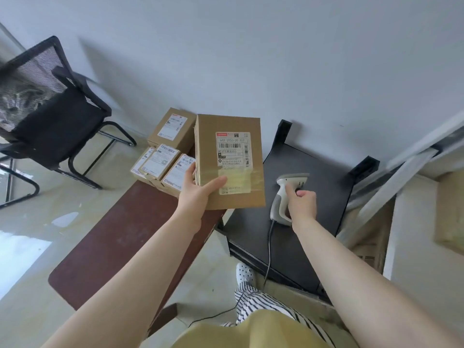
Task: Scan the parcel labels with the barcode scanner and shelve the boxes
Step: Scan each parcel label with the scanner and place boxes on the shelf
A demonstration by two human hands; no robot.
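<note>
My left hand (pixel 198 189) holds a brown cardboard box (pixel 229 146) up by its lower left corner, thumb across the front, with its white barcode label (pixel 233 149) facing me. My right hand (pixel 300 200) grips the handle of a grey-white barcode scanner (pixel 285 194), whose head points up and right beside the box. The scanner's cable (pixel 270 249) hangs down toward the floor. Several smaller labelled boxes (pixel 163 156) are piled on the far end of a dark red bench (pixel 120 242).
A black shelf surface (pixel 313 222) with corner brackets lies under the scanner on the right. A black mesh chair (pixel 47 116) stands at the left. White framing and cardboard (pixel 376 237) sit at the far right. A glossy tiled floor (pixel 37 234) lies below.
</note>
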